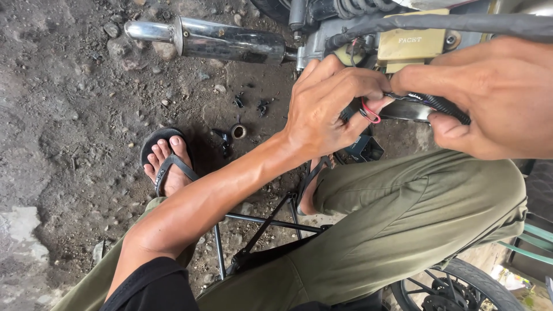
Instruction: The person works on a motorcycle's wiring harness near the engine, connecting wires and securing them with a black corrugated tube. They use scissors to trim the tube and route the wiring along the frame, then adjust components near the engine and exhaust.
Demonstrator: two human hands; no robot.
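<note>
My left hand (325,106) pinches a thin red wire (370,113) and a black connector at the end of a black sleeved wiring harness (440,105). My right hand (481,95) grips the same harness a little further along, thumb underneath and fingers on top. Both hands work just in front of a motorcycle's engine area, close to a tan box-shaped part (410,41). A thick black hose (461,23) runs above the hands.
A chrome exhaust pipe (213,39) lies across the top over dirt ground. Small black parts (239,102) and a metal ring (238,131) lie on the ground near my sandalled foot (166,161). A black metal stand (259,224) sits below my knee; a wheel (461,285) is at bottom right.
</note>
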